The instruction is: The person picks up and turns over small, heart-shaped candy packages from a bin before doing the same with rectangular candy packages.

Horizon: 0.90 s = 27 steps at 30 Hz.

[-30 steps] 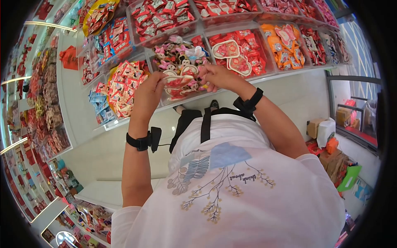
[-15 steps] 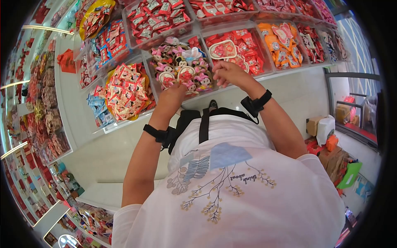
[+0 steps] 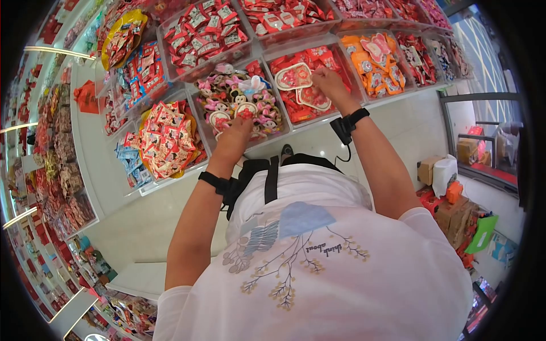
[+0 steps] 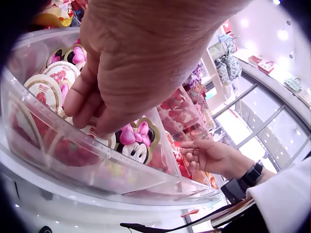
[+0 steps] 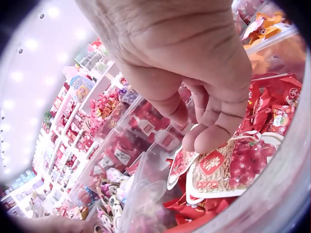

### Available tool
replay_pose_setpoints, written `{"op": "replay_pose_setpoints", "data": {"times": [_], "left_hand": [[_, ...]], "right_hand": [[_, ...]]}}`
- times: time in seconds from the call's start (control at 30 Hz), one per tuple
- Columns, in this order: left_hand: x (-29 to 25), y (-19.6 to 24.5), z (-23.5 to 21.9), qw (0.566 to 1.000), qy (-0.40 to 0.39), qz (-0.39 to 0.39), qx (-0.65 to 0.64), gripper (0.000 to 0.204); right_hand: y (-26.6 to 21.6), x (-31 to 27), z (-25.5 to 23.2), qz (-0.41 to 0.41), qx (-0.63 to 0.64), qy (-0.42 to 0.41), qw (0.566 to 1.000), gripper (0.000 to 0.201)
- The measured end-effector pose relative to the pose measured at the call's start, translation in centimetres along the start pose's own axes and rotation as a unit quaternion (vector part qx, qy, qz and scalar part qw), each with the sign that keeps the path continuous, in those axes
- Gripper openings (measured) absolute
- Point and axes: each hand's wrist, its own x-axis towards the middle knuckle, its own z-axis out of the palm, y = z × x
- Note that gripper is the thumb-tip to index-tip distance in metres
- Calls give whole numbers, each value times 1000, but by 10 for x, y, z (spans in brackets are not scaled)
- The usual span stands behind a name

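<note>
My left hand (image 3: 234,139) is over the near edge of a clear bin of cartoon mouse packs (image 3: 266,116). Its loosely bent fingertips touch or hover at the round white-rimmed packs (image 4: 43,94); whether they touch is unclear. A mouse-face pack (image 4: 134,148) lies beside them. One bin to the right, my right hand (image 3: 334,91) reaches over red packets (image 3: 321,57). Two white-rimmed packs lie there, one of them (image 3: 294,76) left of the fingers. In the right wrist view, the fingertips are close above a pack with straw-like filling (image 5: 214,177), thumb apart.
A bin of orange packets (image 3: 372,65) stands to the right, a heap of cream and red packets (image 3: 168,139) to the left. More bins, one with red packets (image 3: 207,34), line the back. Cardboard boxes (image 3: 452,216) sit on the floor at right.
My left hand has moved right and let go of the white-rimmed pack it was lifting. My right hand has gone from the mouse-pack bin to the red-packet bin. The view has shifted slightly.
</note>
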Motion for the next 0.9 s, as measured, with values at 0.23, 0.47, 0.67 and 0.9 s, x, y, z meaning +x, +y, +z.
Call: {"op": "replay_pose_setpoints", "data": {"times": [0.23,0.47,0.67,0.9], "left_hand": [[-14,6,-11,997,35,-26,-60,25],[-29,-4,-44,977,107,-50,-178,26],[-13,10,-70,890,66,-155,-423,32],[3,44,-96,796,48,-129,-589,37]], "right_hand": [[9,29,3,-1,-6,-9,1000,16],[-9,9,-3,4,136,-60,989,10],[-37,-22,-2,-17,250,-152,956,9],[-72,-72,50,-15,269,-264,926,10]]}}
